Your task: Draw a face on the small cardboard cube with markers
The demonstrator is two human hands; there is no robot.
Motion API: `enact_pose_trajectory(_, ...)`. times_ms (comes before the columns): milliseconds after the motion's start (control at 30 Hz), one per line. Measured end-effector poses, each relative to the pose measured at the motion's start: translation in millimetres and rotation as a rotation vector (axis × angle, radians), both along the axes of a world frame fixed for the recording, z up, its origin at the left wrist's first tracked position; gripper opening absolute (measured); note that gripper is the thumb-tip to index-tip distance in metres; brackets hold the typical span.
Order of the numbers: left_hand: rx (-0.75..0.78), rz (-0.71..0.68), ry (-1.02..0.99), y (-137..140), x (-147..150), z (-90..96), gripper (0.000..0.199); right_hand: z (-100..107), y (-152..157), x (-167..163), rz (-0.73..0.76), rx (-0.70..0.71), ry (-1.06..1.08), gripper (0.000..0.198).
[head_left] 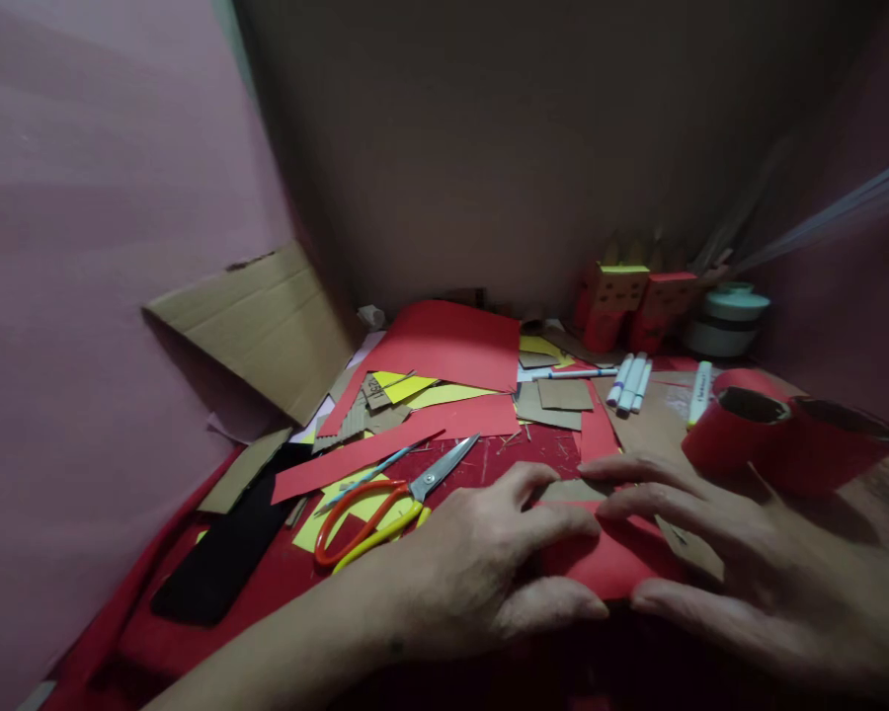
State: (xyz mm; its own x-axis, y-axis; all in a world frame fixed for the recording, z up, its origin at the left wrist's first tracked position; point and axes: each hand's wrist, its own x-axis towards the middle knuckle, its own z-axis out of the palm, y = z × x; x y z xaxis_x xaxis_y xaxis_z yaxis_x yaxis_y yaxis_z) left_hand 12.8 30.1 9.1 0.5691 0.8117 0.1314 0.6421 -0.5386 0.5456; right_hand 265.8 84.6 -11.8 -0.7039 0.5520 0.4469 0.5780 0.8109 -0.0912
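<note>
My left hand [489, 553] and my right hand [733, 553] meet over a piece of red paper [607, 568] at the near edge of the table. Their fingers lie along its top, with both thumbs against its near side. Behind the paper, a strip of brown cardboard [570, 491] shows between my fingertips; whether the two are joined is hidden. Left of my left hand lie scissors [370, 513] with one orange and one yellow handle, blades apart. To the right of my right hand, red-covered tubes [741, 425] have open dark ends.
A large red sheet [451, 341], yellow scraps [400, 385] and cardboard pieces [563, 395] cover the back. Markers [629, 383] lie behind my hands. Decorated red figures [607, 306] and a white jar [730, 321] stand at the wall. A black phone-like slab [222, 553] lies left.
</note>
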Motion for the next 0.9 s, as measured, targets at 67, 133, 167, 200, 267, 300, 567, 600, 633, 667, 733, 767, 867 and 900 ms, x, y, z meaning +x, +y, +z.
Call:
enact_pose_trajectory(67,0.029,0.135,0.013,9,-13,5.7,0.046,3,-3,-2,-0.006,-0.057,-0.002,0.033)
enact_pose_trajectory(133,0.059,0.493,0.086,26,-39,13.7,0.042,7,-6,-3,-0.009,-0.060,0.005,0.032)
enact_pose_trajectory(167,0.063,0.640,0.124,37,-57,17.2,0.039,8,-7,-4,-0.016,-0.054,0.007,0.031)
enact_pose_trajectory(200,0.068,0.751,0.156,48,-78,19.6,0.037,9,-8,-4,-0.024,-0.054,0.006,0.031)
enact_pose_trajectory(267,0.051,0.948,0.251,70,-121,19.5,0.031,10,-9,-5,-0.035,-0.076,-0.001,0.029)
enact_pose_trajectory(300,0.016,1.027,0.304,79,-141,16.7,0.028,11,-8,-5,-0.036,-0.094,-0.005,0.027)
enact_pose_trajectory(567,-0.153,1.205,0.409,100,-199,-19.4,0.036,5,-3,-4,-0.019,-0.198,0.032,0.027)
enact_pose_trajectory(600,-0.148,1.217,0.387,101,-198,-19.9,0.036,3,-2,-4,0.001,-0.228,0.048,0.026)
enact_pose_trajectory(633,-0.136,1.228,0.358,101,-197,-19.3,0.036,1,0,-4,0.023,-0.256,0.067,0.024)
enact_pose_trajectory(667,-0.116,1.241,0.322,100,-194,-17.8,0.036,-1,1,-4,0.044,-0.276,0.087,0.023)
enact_pose_trajectory(733,-0.052,1.262,0.227,97,-188,-12.3,0.035,-4,3,-5,0.090,-0.285,0.138,0.022)
enact_pose_trajectory(767,-0.013,1.262,0.167,94,-183,-8.5,0.034,-5,4,-5,0.117,-0.285,0.164,0.022)
enact_pose_trajectory(867,0.074,1.170,-0.071,82,-162,3.9,0.031,-5,7,-6,0.182,-0.310,0.229,0.026)
enact_pose_trajectory(900,0.080,1.126,-0.161,76,-153,7.2,0.030,-4,8,-7,0.198,-0.327,0.239,0.027)
